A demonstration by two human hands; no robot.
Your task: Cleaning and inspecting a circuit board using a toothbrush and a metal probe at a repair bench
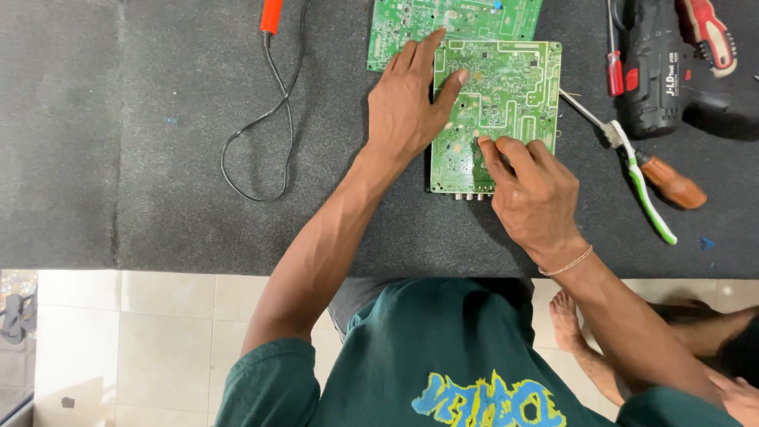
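**Both hands on the green board**

While my left hand (407,107) lay flat and open on the circuit board (506,87), my right hand (531,188) pressed curled fingertips on its near edge, gripping nothing. A second board (411,24) lay just beyond my left fingers, a toothbrush (642,178) and drill (664,67) right of my right hand. I judged uneven pressure could slide the board on the mat (158,158).
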